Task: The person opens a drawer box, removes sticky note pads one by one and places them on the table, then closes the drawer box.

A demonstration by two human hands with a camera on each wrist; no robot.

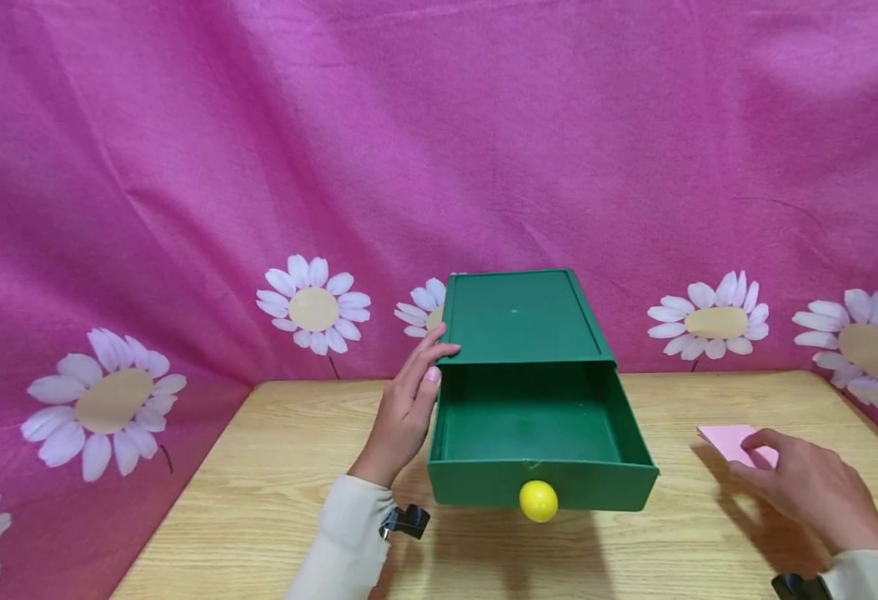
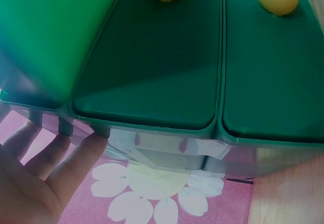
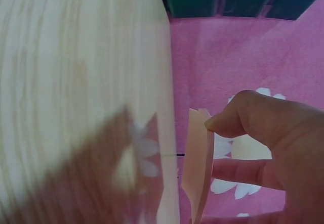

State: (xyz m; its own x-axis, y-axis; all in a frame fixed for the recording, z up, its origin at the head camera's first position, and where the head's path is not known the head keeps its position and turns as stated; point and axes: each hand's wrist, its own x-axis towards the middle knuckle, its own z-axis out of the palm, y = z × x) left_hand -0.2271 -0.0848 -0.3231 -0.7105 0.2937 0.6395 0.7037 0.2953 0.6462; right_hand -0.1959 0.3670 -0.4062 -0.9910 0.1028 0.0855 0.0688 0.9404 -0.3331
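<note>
A green plastic drawer cabinet [image 1: 517, 312] stands on the table with its top drawer [image 1: 536, 485] pulled out; the inside of that drawer is bare. A yellow round knob [image 1: 539, 501] sits on the drawer's front. My left hand [image 1: 403, 408] rests against the cabinet's left side, fingertips at its top edge. In the left wrist view, two lower drawers [image 2: 147, 67] are closed, each with a yellow knob. To the right of the cabinet, my right hand [image 1: 814, 479] pinches a pad of pink sticky notes [image 1: 727, 440] between thumb and fingers, held above the table.
The wooden table [image 1: 258, 500] runs under everything, its back edge close behind the cabinet. Behind and at the sides hangs a magenta cloth [image 1: 423, 150] printed with white daisies. A black camera strap [image 1: 407, 522] is worn on my left wrist.
</note>
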